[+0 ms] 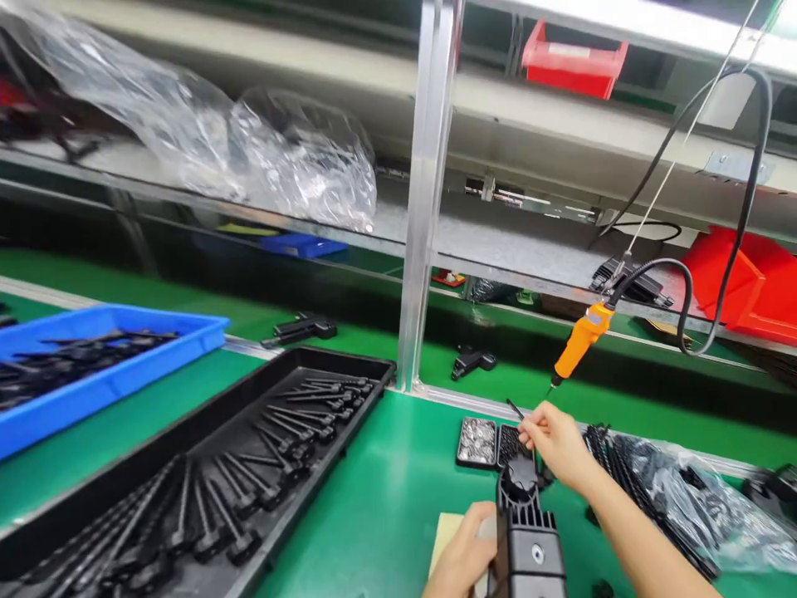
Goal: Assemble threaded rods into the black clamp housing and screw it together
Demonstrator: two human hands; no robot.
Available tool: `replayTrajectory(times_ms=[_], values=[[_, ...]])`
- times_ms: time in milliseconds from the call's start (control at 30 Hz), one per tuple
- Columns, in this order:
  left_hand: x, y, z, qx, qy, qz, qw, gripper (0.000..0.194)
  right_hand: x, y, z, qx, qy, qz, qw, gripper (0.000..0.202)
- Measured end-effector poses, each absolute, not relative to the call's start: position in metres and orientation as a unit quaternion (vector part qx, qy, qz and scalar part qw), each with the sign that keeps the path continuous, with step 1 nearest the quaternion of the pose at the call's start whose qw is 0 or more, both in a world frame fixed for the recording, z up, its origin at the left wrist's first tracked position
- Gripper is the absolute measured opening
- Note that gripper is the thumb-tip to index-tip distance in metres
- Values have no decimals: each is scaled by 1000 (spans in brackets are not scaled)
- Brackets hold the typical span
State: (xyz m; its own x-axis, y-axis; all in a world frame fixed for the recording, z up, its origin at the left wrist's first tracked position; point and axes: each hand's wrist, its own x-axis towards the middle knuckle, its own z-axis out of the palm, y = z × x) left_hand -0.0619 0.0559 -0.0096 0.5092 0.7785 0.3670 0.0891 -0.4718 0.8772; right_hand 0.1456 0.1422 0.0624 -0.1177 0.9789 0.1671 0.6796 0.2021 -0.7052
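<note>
Wrapped around the side of a black ribbed device (532, 548) at the bottom centre is my left hand (464, 556). Above and right of the device, my right hand (554, 440) pinches a thin black stick-like tool (515, 409) over two small trays. One tray (477, 441) contains shiny metal parts, the other (509, 444) small black parts. An orange electric screwdriver (582, 342) hangs just above my right hand, not touched by it. A pale yellow pad (445, 536) lies beside my left hand.
A long black tray (249, 465) of black rod-like parts lies left, with a blue bin (112, 374) beyond. A metal post (427, 199) rises mid-bench below shelves. Plastic-bagged parts (710, 498) lie right. Red bins (747, 282) stand on the shelf; a black cable (753, 166) loops down.
</note>
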Motion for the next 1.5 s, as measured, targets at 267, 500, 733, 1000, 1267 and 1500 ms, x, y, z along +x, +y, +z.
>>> replayTrajectory(times_ms=[267,500,733,1000,1267,1500], values=[[-52,37,13,760,222,487,368,52,145,32,180,-327,-836,295,327,9],[-51,38,16,757,224,482,380,46,136,27,183,-379,-842,317,216,16],[-51,38,16,750,212,493,388,40,132,34,168,-449,-720,463,257,38],[-50,39,15,751,212,492,386,37,123,29,156,-489,-569,565,343,37],[-52,38,18,750,221,480,397,35,119,15,160,-483,-454,649,374,44],[-55,38,15,753,214,471,407,52,177,107,170,-575,-457,222,641,65]])
